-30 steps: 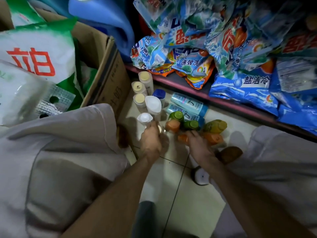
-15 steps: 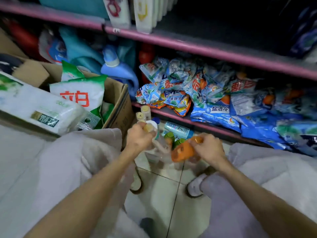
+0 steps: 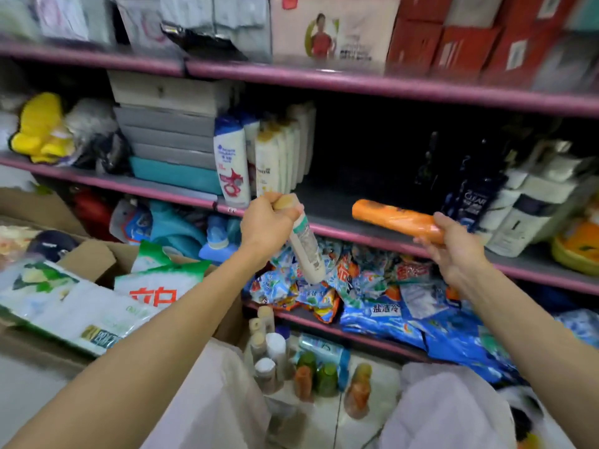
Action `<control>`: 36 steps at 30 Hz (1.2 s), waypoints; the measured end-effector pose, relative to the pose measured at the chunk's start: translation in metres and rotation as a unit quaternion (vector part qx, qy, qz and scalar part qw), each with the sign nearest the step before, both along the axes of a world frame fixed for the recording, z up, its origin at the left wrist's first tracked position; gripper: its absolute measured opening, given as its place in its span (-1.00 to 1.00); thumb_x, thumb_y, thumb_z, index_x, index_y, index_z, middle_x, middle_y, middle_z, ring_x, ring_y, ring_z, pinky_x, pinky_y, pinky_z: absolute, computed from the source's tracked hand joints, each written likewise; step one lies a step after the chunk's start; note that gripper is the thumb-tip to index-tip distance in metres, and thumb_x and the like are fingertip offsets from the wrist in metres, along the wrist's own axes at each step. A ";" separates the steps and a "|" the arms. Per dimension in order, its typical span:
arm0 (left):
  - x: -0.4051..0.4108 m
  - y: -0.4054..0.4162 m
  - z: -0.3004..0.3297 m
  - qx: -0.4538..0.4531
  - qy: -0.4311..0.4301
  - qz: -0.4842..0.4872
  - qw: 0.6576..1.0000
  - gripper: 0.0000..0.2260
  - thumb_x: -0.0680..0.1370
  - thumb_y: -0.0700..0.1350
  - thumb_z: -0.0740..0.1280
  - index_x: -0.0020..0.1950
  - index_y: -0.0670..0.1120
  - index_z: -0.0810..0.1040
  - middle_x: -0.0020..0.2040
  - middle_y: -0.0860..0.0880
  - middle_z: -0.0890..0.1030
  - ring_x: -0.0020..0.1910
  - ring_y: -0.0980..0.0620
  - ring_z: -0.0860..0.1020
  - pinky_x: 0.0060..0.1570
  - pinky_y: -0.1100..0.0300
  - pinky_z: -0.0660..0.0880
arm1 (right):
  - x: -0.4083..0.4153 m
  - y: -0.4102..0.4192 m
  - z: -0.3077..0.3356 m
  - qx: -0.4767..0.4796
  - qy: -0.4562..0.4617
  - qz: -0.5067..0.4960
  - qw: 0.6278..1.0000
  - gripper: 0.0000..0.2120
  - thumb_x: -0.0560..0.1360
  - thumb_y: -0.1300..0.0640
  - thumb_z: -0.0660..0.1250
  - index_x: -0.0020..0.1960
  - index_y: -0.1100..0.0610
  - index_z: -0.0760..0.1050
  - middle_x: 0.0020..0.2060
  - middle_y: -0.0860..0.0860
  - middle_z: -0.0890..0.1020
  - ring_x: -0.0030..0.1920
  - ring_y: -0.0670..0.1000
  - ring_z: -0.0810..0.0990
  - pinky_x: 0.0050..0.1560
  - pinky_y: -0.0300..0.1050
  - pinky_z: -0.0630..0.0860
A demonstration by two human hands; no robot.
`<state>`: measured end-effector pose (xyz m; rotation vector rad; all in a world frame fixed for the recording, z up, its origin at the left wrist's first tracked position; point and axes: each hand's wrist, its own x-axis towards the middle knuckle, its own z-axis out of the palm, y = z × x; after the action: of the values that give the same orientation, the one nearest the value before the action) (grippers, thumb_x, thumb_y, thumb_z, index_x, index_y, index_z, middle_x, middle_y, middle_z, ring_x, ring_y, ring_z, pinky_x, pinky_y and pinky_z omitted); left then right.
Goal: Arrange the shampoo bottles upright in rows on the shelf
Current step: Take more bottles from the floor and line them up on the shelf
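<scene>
My left hand [image 3: 267,226] grips a cream shampoo bottle [image 3: 306,251] by its tan cap end, the body hanging down in front of the pink shelf [image 3: 327,229]. My right hand [image 3: 453,246] holds an orange bottle [image 3: 393,219] lying nearly level, its far end over the shelf's dark open middle. On that shelf white and cream bottles [image 3: 259,162] stand upright in rows at the left, and dark and white bottles [image 3: 505,202] stand at the right. Several more small bottles [image 3: 291,361] stand on the floor below, between my knees.
A cardboard box [image 3: 94,257] with detergent bags sits at the left. Blue detergent packs [image 3: 389,303] fill the lower shelf. Grey boxes [image 3: 168,137] are stacked on the middle shelf's left part. Red cartons [image 3: 460,43] line the top shelf.
Both hands rose from the floor bottles to shelf height, each carrying a bottle. The view tilted up from the floor to the middle shelf.
</scene>
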<state>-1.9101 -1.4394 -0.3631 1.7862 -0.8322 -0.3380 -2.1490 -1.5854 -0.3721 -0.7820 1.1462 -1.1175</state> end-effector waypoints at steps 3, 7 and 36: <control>-0.003 -0.013 0.015 -0.010 0.008 -0.001 1.000 -0.73 0.46 -0.01 0.41 0.09 -0.11 0.58 0.00 -0.03 0.65 0.00 -0.02 0.60 0.02 0.13 0.52 | 0.009 -0.007 -0.009 0.047 -0.029 -0.025 0.998 -0.57 0.51 0.18 0.36 0.32 0.30 0.36 0.16 0.17 0.55 -0.23 0.11 0.64 -0.43 -0.26 0.56; -0.008 -0.024 0.026 -0.029 0.006 -0.018 0.999 -0.85 0.47 -0.03 0.41 -0.02 -0.04 0.55 -0.07 0.03 0.63 -0.04 0.04 0.60 -0.04 0.15 0.52 | 0.016 -0.014 -0.019 0.091 -0.053 -0.049 0.993 -0.62 0.54 0.19 0.32 0.31 0.29 0.38 0.21 0.21 0.54 -0.01 0.18 0.64 -0.41 -0.30 0.59; -0.036 -0.034 0.064 -0.043 -0.114 -0.236 0.964 -0.50 0.48 0.17 0.34 0.36 0.41 0.25 0.37 0.17 0.41 0.14 0.15 0.53 0.10 0.18 0.50 | 0.057 0.038 0.005 -0.225 0.125 0.388 0.885 -0.44 0.29 -0.06 0.48 0.25 -0.11 0.41 0.03 -0.03 0.67 0.01 0.02 0.66 0.05 0.05 0.60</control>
<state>-1.9466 -1.4730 -0.2995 1.5490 -1.4213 -0.3992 -2.0920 -1.5469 -0.3671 -1.6161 0.6447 -0.5947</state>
